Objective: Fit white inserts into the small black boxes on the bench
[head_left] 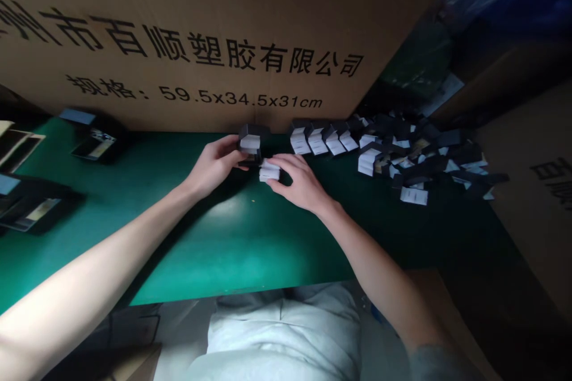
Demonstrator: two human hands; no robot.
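A small black box (254,131) with its lid raised stands near the back of the green table, and my left hand (215,165) grips it from the left side. Close to the box's right front, my right hand (295,181) pinches a small folded insert (269,173) with white faces. Fingers cover part of both pieces. Just right of my right hand, several similar black-and-white inserts (318,141) stand side by side in a row.
A heap of loose black-and-white inserts (417,158) spreads over the right of the green table (214,250). Open black boxes (96,141) sit at the left. A big printed carton (223,6) walls off the back; another carton (531,190) stands at right.
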